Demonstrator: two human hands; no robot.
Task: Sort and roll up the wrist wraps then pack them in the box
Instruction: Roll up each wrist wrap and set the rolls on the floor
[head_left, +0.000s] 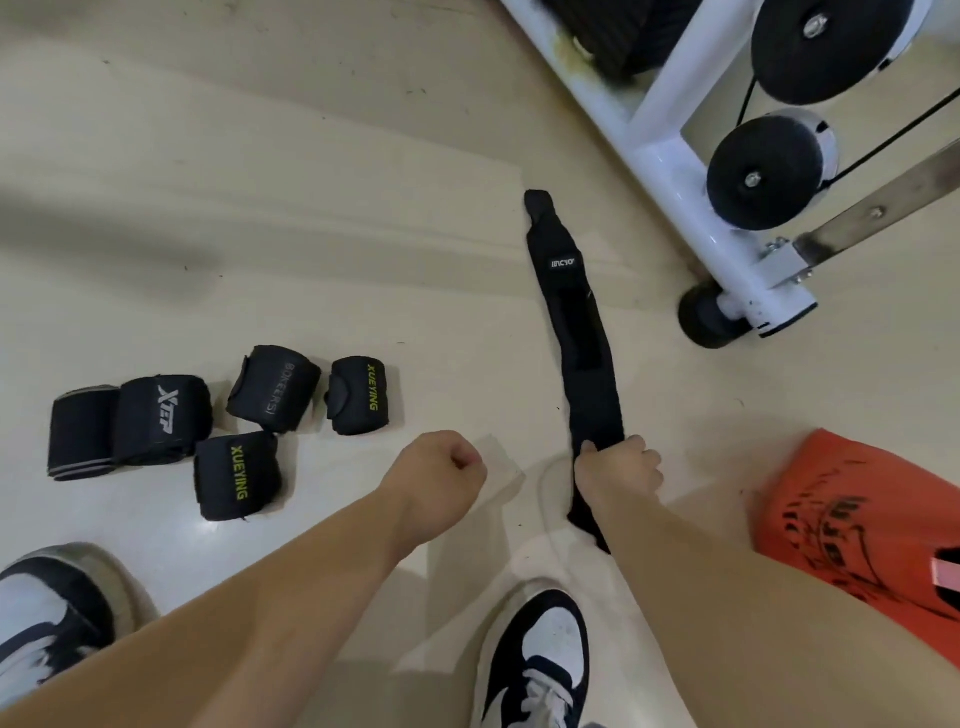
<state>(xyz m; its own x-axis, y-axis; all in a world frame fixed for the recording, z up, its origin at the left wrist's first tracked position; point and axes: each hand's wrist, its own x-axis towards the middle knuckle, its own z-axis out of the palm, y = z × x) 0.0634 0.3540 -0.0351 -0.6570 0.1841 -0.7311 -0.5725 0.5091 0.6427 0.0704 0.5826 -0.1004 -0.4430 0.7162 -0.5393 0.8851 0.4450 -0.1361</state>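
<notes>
A long black wrist wrap (576, 332) lies unrolled on the pale floor, stretching away from me. My right hand (618, 470) grips its near end, fingers curled over the fabric. My left hand (444, 475) hovers to the left of it as a closed fist that holds nothing. Several rolled black wraps sit in a group at the left: an XTEP roll (161, 418), a grey-edged roll (80, 434), a BOKEERSI roll (272, 388), and two XUEYING rolls (358, 395) (236, 475).
A white gym machine frame (691, 171) with black pulleys (763, 171) stands at the top right. An orange bag (852, 519) lies at the right. My two black-and-white shoes (535, 660) (47, 613) are on the floor near the bottom.
</notes>
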